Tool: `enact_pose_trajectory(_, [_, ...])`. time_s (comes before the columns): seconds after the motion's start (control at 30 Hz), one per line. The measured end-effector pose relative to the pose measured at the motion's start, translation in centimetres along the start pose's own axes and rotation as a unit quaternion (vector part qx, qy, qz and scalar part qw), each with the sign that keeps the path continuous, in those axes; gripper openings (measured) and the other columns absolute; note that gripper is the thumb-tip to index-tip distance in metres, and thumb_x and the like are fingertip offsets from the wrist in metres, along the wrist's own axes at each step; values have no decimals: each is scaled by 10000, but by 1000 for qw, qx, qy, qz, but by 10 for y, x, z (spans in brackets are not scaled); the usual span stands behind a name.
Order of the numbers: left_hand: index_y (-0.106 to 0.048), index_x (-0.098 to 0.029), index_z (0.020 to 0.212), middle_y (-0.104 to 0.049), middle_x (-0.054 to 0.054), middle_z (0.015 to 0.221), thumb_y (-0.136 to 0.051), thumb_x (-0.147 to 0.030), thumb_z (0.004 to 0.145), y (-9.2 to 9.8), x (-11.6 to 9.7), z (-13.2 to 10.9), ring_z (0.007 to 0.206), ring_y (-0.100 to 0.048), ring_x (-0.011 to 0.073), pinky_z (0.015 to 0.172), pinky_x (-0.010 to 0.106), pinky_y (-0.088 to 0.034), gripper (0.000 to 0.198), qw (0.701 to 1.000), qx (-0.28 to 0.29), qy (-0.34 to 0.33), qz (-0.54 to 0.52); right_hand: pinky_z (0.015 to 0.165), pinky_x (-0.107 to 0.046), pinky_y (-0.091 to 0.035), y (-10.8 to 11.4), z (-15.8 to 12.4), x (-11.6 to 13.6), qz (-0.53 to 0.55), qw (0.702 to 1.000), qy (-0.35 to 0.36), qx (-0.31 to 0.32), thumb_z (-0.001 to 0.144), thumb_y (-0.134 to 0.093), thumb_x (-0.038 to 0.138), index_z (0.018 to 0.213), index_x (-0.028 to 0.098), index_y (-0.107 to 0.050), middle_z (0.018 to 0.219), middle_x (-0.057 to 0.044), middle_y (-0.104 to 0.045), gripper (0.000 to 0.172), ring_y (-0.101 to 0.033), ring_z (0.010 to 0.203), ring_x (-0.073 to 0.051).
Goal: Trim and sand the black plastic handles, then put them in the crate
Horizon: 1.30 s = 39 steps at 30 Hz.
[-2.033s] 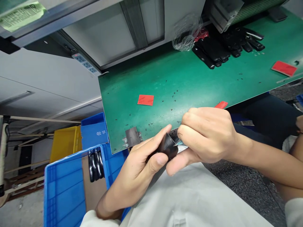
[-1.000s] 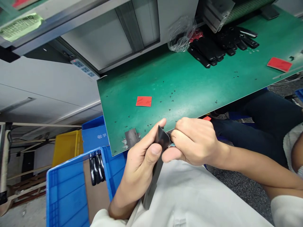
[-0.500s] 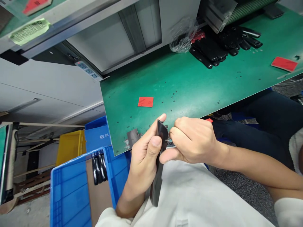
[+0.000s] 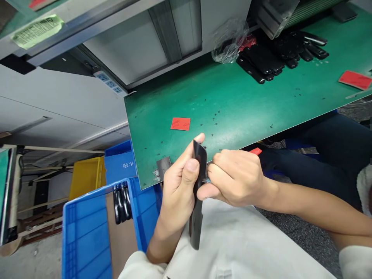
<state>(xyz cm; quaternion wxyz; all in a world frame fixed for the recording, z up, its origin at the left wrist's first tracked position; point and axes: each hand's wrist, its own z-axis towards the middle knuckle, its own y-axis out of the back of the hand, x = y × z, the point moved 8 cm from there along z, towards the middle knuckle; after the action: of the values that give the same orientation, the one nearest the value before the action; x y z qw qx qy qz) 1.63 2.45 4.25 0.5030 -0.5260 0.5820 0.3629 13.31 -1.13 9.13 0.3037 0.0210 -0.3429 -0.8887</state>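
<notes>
My left hand (image 4: 178, 186) is closed round a long black plastic part (image 4: 198, 209), held upright and edge-on over my lap, thumb on its side and forefinger over its top end. My right hand (image 4: 235, 178) is closed in a fist and presses against the part's upper right edge; a small bluish tool tip (image 4: 208, 180) shows between its fingers and the part. A red-handled piece (image 4: 255, 151) sticks out behind the right knuckles. Both hands hover just off the near edge of the green bench (image 4: 232, 104).
A red square pad (image 4: 180, 123) lies on the bench, another red pad (image 4: 355, 80) at far right. Several black parts (image 4: 279, 54) and a clear plastic bag (image 4: 229, 42) lie at the back. A blue crate (image 4: 87, 232) holding black parts (image 4: 120, 201) stands lower left, a yellow bin (image 4: 85, 174) behind it.
The black part has turned from lying across my fingers to standing upright and edge-on. My right hand has stayed pressed at its upper edge, shifting slightly left and down.
</notes>
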Motion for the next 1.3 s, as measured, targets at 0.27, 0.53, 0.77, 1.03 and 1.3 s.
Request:
enact_pose_trajectory(0.27, [-695,-364,1413,-524,-12,782,-575,-559,1035,0,1,8,588,-385,81,539,195,-370,442,1000,28,-8,10,544,-337,-231,-5,-4,6,17,999,15,23,1113,-265,541,635,221,-501,576,7,-417,621,-297,581,-166])
enact_pose_trajectory(0.53, [-702,-372,1397,-395,-20,767,-572,-578,1029,-1,-1,15,567,-305,79,460,201,-277,442,1000,12,-2,9,555,-344,-212,-10,-14,15,35,998,36,38,1113,-278,529,620,227,-481,574,6,-414,613,-294,589,-171])
enact_pose_trajectory(0.77, [-700,-351,1396,-370,-40,697,-582,-569,1030,-7,4,18,538,-287,68,434,190,-268,443,998,19,43,-40,560,-348,-179,-12,-19,20,39,998,42,29,1085,-415,552,601,231,-460,555,23,-372,582,-267,587,-169])
enact_pose_trajectory(1.03, [-700,-292,1387,-409,-51,662,-593,-572,1022,-11,6,26,497,-332,54,410,162,-316,472,995,17,54,-78,559,-351,-171,-17,-27,23,56,996,52,39,1081,-409,570,593,232,-444,554,28,-358,595,-272,577,-166])
enact_pose_trajectory(1.3, [-728,-255,1323,-383,-69,612,-608,-602,998,-13,3,31,449,-311,50,384,135,-324,490,991,-5,61,-121,551,-356,-166,-21,-33,28,79,995,46,41,1089,-388,557,567,227,-436,544,23,-355,619,-272,562,-161])
